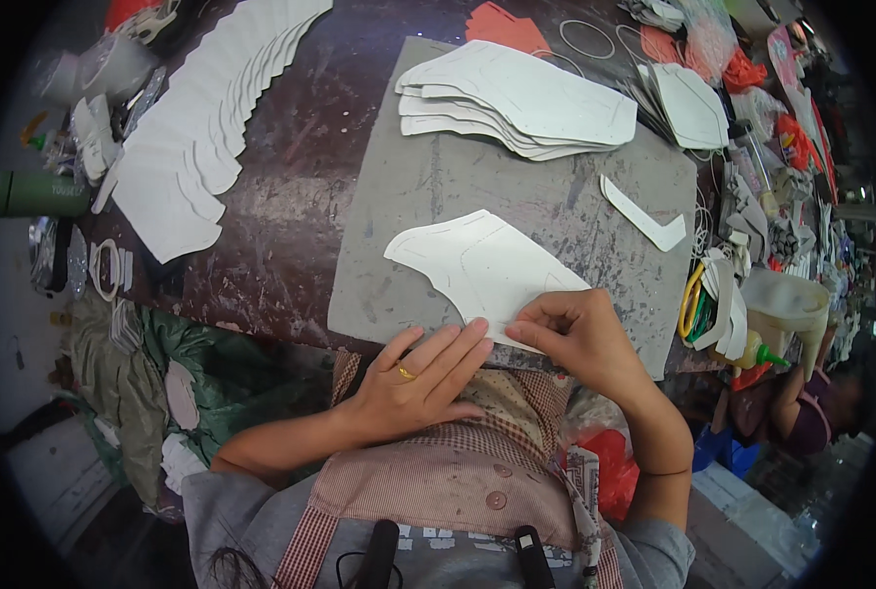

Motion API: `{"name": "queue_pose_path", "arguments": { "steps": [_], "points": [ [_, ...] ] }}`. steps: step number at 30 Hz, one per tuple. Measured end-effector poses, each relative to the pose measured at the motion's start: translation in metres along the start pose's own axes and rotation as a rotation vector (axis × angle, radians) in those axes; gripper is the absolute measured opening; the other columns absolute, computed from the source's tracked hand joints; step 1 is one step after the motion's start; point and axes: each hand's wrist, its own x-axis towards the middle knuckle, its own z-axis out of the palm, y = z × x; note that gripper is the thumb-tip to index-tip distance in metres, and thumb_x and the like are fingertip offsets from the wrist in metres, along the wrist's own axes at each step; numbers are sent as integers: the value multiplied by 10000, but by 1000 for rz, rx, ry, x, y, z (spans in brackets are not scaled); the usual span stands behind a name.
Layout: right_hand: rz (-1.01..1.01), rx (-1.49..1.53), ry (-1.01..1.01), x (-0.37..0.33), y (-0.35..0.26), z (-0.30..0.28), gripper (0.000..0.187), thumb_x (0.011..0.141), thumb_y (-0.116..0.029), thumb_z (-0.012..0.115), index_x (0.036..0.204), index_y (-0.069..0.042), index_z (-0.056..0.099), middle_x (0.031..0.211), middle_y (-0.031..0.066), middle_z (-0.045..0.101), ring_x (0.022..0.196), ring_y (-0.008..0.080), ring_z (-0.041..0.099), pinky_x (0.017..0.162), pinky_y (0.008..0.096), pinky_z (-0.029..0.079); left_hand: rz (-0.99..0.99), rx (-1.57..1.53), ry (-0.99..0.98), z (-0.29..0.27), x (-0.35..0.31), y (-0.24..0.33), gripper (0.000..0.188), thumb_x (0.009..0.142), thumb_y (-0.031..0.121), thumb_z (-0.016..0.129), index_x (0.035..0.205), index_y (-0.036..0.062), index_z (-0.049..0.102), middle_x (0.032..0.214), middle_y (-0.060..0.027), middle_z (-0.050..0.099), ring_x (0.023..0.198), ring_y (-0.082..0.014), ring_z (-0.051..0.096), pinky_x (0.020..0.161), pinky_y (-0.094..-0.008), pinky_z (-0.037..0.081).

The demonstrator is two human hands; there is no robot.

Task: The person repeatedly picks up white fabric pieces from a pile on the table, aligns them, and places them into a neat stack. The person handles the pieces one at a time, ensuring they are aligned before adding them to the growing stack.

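Note:
A flat white cut-out piece (497, 260), shaped like part of a shoe upper and marked with fine dashed lines, lies on a grey board (379, 236) in front of me. My left hand (413, 378) rests with its fingers stretched out, their tips on the piece's near edge. Just right of those fingertips, my right hand (580, 339) pinches the same edge between thumb and fingers. Beyond it on the board sits a stack of similar white pieces (521, 98). A bent white strip (644, 216) lies to the right.
Overlapping white pieces (178, 167) fan along the dark table (291, 187) at left, near a green bottle (40, 194). At right are more white pieces (688, 103), a translucent tub (787, 299) and a green-tipped glue bottle (760, 353). Another person (816, 412) is at far right.

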Motion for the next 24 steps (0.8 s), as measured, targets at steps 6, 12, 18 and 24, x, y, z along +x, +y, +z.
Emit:
{"name": "queue_pose_path", "arguments": {
  "steps": [6,12,18,24],
  "points": [
    [-332,-267,246,-38,17,-18,185,785,-146,802,892,-17,723,791,104,695,686,291,632,613,352,479,-7,-38,-72,-10,5,-1,750,805,562,723,1327,43,582,1411,-93,579,1289,-257,493,1093,-423,338],
    [-378,-236,295,-32,46,-20,129,764,-104,799,826,-35,710,791,98,673,784,301,602,729,406,475,47,-118,-190,-20,19,-8,708,802,465,725,1391,108,564,1413,-97,543,1332,-251,463,1082,-458,365],
    [-351,-208,285,-28,46,-21,136,742,-72,818,824,-25,720,791,72,679,787,263,605,711,365,479,71,101,-119,-5,20,1,643,810,402,718,1394,167,587,1273,-103,552,1270,-260,488,1061,-479,378],
    [-307,-333,291,-25,44,-19,168,774,-188,791,775,-50,695,778,108,664,793,330,626,716,429,493,57,-1,-115,-7,41,15,561,847,326,680,1351,88,610,1286,-104,589,1280,-248,508,1088,-459,380]
  ]
}}
